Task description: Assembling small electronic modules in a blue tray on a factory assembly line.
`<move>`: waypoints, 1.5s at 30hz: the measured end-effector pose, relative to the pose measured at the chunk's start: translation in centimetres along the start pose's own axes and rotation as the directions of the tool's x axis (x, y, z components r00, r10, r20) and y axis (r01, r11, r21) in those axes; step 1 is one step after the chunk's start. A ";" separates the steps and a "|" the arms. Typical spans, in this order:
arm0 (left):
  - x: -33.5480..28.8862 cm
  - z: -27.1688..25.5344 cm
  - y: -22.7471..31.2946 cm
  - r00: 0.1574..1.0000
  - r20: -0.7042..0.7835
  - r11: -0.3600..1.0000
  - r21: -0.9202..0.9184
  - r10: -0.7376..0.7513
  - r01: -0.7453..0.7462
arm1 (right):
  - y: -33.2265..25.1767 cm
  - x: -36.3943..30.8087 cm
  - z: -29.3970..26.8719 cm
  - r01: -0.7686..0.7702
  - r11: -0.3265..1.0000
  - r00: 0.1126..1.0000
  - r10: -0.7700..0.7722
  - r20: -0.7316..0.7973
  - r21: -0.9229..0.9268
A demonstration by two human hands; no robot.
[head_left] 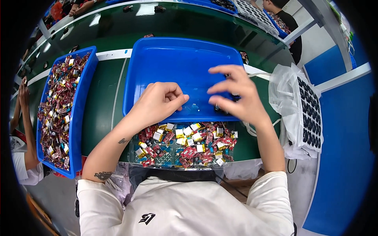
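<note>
A: What lies at the centre of the work?
B: A large, rectangular, bright blue plastic tray [173, 59], set on the green-topped desk [104, 98]. Small black parts [221, 111] lie in its near right portion, partly hidden by the right hand [242, 94]; a few small clear pieces [193, 107] lie near its front wall.

A: How do the hands stand?
B: The right is blurred, its fingers spread and its thumb apart from them. The left hand [161, 100] is over the tray's near left portion, fingers curled and thumb close to the index finger; whether it grips anything cannot be told.

A: And the nearer surroundings?
B: Between the blue tray and the person sits a transparent, compartmented plastic tray [164, 159], filled with red circuit boards [189, 152] and silver, yellow-edged cells [195, 137].

A: Farther out?
B: At left, a long, narrow blue plastic tray [90, 72] is heaped with similar parts. At right stands a stack of trays with black pieces in rows [310, 114], partly wrapped in translucent white sheeting [281, 90]. A co-worker's hands [24, 94] show at far left; a person in black [296, 39] is at upper right.
</note>
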State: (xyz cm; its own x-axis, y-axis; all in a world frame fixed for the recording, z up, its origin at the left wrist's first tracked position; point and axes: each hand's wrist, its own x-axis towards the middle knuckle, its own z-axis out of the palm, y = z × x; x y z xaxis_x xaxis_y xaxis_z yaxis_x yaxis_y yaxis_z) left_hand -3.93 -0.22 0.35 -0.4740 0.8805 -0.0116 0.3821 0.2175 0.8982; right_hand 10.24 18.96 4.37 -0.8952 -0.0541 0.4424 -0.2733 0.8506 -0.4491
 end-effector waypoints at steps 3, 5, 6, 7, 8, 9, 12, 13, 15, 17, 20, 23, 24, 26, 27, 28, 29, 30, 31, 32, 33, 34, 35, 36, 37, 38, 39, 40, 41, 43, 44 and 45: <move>0.1 0.3 -0.3 0.999 -0.023 0.998 -0.032 0.048 -0.049 | -3.6 -1.4 2.3 0.159 0.984 0.955 -0.174 0.239 0.077; 0.2 0.3 -0.7 0.997 -0.013 0.997 -0.008 0.079 -0.079 | -4.8 -1.6 3.4 0.140 0.989 0.964 -0.125 0.233 -0.052; 0.3 0.4 -0.8 0.994 -0.061 0.994 -0.063 0.089 -0.093 | -4.9 -1.6 4.1 0.192 0.971 0.969 -0.165 0.182 -0.140; 0.3 0.4 -0.9 0.989 -0.110 0.987 -0.118 0.096 -0.109 | -4.5 -1.9 4.7 0.189 0.972 0.970 -0.164 0.177 -0.137; 0.4 0.3 -0.8 0.992 -0.114 0.992 -0.109 0.053 -0.066 | -3.9 -2.2 5.2 0.289 0.935 0.956 -0.270 0.114 -0.208; 0.5 0.3 -0.6 0.993 -0.109 0.992 -0.108 0.056 -0.067 | -3.6 -2.4 5.6 0.378 0.881 0.924 -0.377 0.060 -0.285; 0.6 0.2 -0.1 0.998 -0.046 0.985 -0.171 -0.034 0.026 | -4.8 -2.5 6.4 0.336 0.902 0.941 -0.311 0.132 -0.271; 0.6 0.3 -0.1 0.998 -0.046 0.985 -0.170 -0.037 0.029 | -5.1 -2.4 6.6 0.271 0.929 0.955 -0.227 0.188 -0.253; 0.6 0.3 0.0 0.998 -0.035 0.982 -0.185 -0.042 0.035 | -5.0 -2.1 6.7 0.227 0.956 0.961 -0.188 0.203 -0.187; 0.6 0.2 -0.1 0.999 -0.031 0.982 -0.189 -0.035 0.029 | -4.7 -2.1 6.8 0.286 0.938 0.945 -0.244 0.216 -0.193; 0.5 0.6 -0.1 0.999 -0.045 0.974 -0.228 0.007 -0.017 | -4.2 -2.6 7.1 0.282 0.948 0.950 -0.255 0.180 -0.148; 0.4 0.7 -0.4 0.998 -0.051 0.964 -0.262 0.040 -0.052 | -4.5 -2.5 6.9 0.280 0.953 0.958 -0.270 0.092 -0.119; 0.3 0.8 -0.5 0.998 -0.038 0.963 -0.266 0.040 -0.049 | -4.6 -2.3 7.0 0.278 0.953 0.959 -0.268 0.091 -0.119; 0.3 0.7 -0.6 0.998 -0.051 0.963 -0.264 0.048 -0.060 | -4.8 -1.8 6.9 0.272 0.956 0.959 -0.259 0.117 -0.107; 0.4 0.7 -0.5 0.996 -0.067 0.962 -0.262 0.057 -0.073 | -4.6 -1.9 6.9 0.269 0.957 0.960 -0.257 0.111 -0.111; 0.4 0.7 -0.3 0.996 -0.062 0.963 -0.258 0.062 -0.076 | -4.3 -2.0 6.9 0.256 0.965 0.964 -0.251 0.085 -0.059; 0.5 0.7 -0.3 0.996 -0.064 0.949 -0.305 0.061 -0.077 | -4.0 -2.1 6.8 0.243 0.970 0.968 -0.242 0.060 -0.009; 0.5 0.7 -0.2 0.996 -0.065 0.933 -0.350 0.061 -0.079 | -4.1 -1.8 6.2 0.196 0.978 0.981 -0.196 -0.004 0.069; 0.4 0.8 0.1 0.996 -0.059 0.934 -0.347 0.068 -0.084 | -3.9 -2.0 5.9 0.193 0.979 0.981 -0.193 -0.011 0.063; 0.2 0.9 0.3 0.976 -0.157 0.925 -0.324 0.153 -0.198 | -3.5 -2.3 5.6 0.003 0.933 1.000 0.006 -0.022 0.360; 0.0 1.0 0.6 0.938 -0.250 0.906 -0.291 0.239 -0.308 | -3.1 -2.6 5.3 -0.169 0.764 0.980 0.196 0.025 0.622; -0.4 1.0 0.6 0.922 -0.268 0.903 -0.254 0.279 -0.347 | -2.4 -2.8 5.0 -0.217 0.679 0.972 0.215 0.092 0.702; -0.5 1.0 0.4 0.890 -0.300 0.878 -0.233 0.345 -0.419 | -2.7 -2.9 4.8 -0.263 0.508 0.944 0.312 0.109 0.820; -0.6 1.0 0.4 0.862 -0.322 0.864 -0.194 0.392 -0.465 | -2.7 -2.9 4.5 -0.295 0.444 0.924 0.358 0.134 0.846; -0.5 1.0 0.6 0.831 -0.342 0.846 -0.155 0.438 -0.510 | -2.6 -2.9 4.2 -0.322 0.376 0.902 0.401 0.161 0.869; -0.4 0.9 0.8 0.831 -0.336 0.845 -0.154 0.442 -0.512 | -2.6 -2.9 4.2 -0.317 0.377 0.902 0.404 0.154 0.870; -0.3 0.7 1.0 0.752 -0.306 0.790 0.001 0.584 -0.614 | -2.6 -2.9 4.2 -0.324 0.354 0.890 0.429 0.156 0.877; -0.2 0.6 1.3 0.658 -0.252 0.700 0.149 0.710 -0.698 | -2.6 -2.9 4.2 -0.331 0.331 0.877 0.454 0.158 0.884; -0.4 0.8 1.5 0.651 -0.228 0.689 0.180 0.724 -0.702 | -2.6 -2.9 4.3 -0.327 0.331 0.876 0.456 0.154 0.885; -0.4 0.9 1.6 0.625 -0.192 0.653 0.269 0.757 -0.708 | -2.4 -3.1 4.6 -0.315 0.564 0.902 0.428 0.057 0.764; -0.4 0.9 1.5 0.625 -0.189 0.652 0.269 0.757 -0.709 | -2.4 -3.2 4.6 -0.340 0.608 0.895 0.444 0.048 0.717; -0.5 1.0 1.5 0.599 -0.178 0.620 0.345 0.781 -0.705 | -2.4 -3.1 4.5 -0.340 0.608 0.895 0.445 0.047 0.718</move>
State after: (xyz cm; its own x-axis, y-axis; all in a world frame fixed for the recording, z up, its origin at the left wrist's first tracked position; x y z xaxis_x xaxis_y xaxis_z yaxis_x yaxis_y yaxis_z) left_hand -2.40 0.10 1.25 -0.1270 0.6222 0.7725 0.8447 -0.3403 0.4130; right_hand 12.08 14.76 0.59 -0.9387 0.3054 0.1598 -0.1149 0.1598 -0.9804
